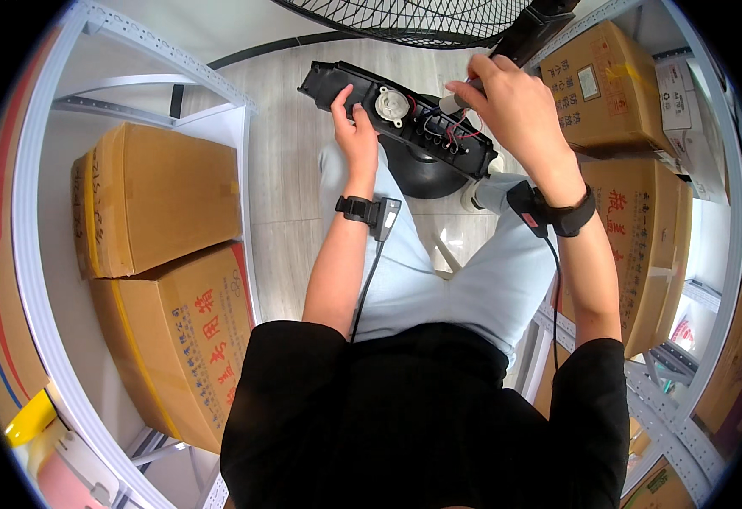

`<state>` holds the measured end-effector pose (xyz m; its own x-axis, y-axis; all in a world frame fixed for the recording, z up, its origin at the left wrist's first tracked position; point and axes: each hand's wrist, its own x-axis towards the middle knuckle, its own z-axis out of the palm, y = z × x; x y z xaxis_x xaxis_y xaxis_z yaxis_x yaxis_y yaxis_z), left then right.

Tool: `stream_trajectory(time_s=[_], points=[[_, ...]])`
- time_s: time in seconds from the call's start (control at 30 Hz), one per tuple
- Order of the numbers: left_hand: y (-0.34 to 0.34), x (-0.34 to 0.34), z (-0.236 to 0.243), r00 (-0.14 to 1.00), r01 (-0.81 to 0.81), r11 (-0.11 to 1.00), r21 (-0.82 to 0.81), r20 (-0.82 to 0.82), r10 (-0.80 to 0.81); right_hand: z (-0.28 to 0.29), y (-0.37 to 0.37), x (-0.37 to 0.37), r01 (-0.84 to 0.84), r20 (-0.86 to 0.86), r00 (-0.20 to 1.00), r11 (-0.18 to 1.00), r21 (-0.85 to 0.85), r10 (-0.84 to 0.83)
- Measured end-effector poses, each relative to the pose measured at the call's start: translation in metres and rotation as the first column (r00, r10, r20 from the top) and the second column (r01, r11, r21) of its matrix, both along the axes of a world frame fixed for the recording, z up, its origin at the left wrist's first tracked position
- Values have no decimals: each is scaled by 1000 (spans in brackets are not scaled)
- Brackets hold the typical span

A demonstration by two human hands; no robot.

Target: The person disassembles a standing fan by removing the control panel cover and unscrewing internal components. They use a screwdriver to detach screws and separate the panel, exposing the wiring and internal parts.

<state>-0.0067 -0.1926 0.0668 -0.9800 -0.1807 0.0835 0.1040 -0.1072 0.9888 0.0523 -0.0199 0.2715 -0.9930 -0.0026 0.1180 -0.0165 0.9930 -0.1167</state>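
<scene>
A long black plastic housing (330, 85) lies slantwise above my knees, its inner side facing up. In it sit a round whitish motor-like part (392, 105) and red, blue and black wires (458, 130). My left hand (357, 142) holds the housing's near edge at the left part, with fingers reaching over its inner face. Above the wired right part, my right hand (517, 97) is closed round a grey cylindrical piece (451, 104). Most of that piece is hidden by the fingers, so its kind is unclear. A black round base (426, 176) shows beneath the housing.
A black wire fan grille (413, 21) and a dark post (546, 25) stand at the far side. Metal shelves with cardboard boxes (180, 191) flank me on the left, and more boxes (604, 89) on the right. Cables (369, 284) run from both wrist straps.
</scene>
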Motion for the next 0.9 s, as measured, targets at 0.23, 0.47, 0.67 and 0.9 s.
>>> stream_trajectory(time_s=[0.23, 0.47, 0.67, 0.9], points=[[-1, 2, 5, 996, 64, 995, 75, 60, -68, 1, -1, 6, -153, -155, 980, 966, -210, 121], [-1, 1, 4, 999, 23, 1000, 8, 36, -24, 3, 6, 0, -408, -299, 885, 904, -127, 357], [0, 0, 0, 1000, 5, 1000, 13, 8, -5, 4, -2, 0, 8, -27, 1000, 996, -85, -10], [-1, 3, 8, 994, 66, 997, 40, 87, -69, -1, 2, 4, -355, -331, 906, 901, -248, 265]])
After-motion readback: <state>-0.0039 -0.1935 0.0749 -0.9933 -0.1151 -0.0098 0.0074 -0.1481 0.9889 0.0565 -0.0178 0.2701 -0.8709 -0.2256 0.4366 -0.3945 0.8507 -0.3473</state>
